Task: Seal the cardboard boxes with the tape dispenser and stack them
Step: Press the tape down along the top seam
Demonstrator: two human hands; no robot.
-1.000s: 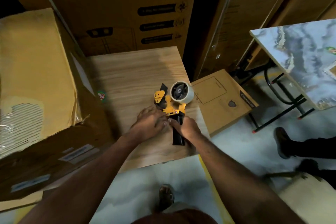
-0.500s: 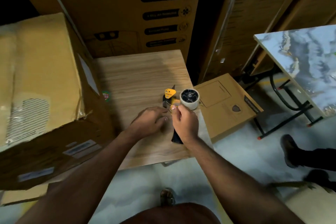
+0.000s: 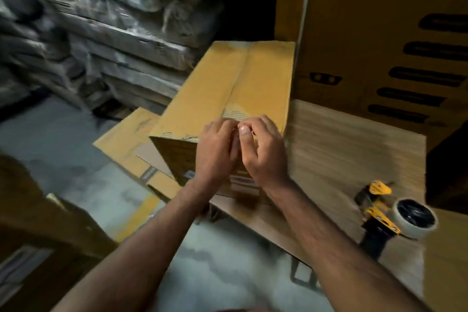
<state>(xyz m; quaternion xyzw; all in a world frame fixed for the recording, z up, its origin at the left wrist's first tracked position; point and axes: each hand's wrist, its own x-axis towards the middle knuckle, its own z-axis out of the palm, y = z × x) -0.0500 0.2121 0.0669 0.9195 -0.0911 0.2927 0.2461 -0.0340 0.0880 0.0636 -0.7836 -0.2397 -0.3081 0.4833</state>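
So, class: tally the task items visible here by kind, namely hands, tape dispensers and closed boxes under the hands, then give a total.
Hands: 2, left hand and right hand
Tape dispensers: 1, tape dispenser
Closed boxes under the hands: 1, cardboard box
Total: 4

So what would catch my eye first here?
Two bare hands, left hand and right hand, meet with curled fingers at the near edge of a tall cardboard box in the middle. At lower right, a yellow tape dispenser lies untouched on the wooden table.

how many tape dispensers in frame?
1. The tape dispenser lies on the wooden table at lower right, in neither hand. Others may be hidden behind the cardboard box.
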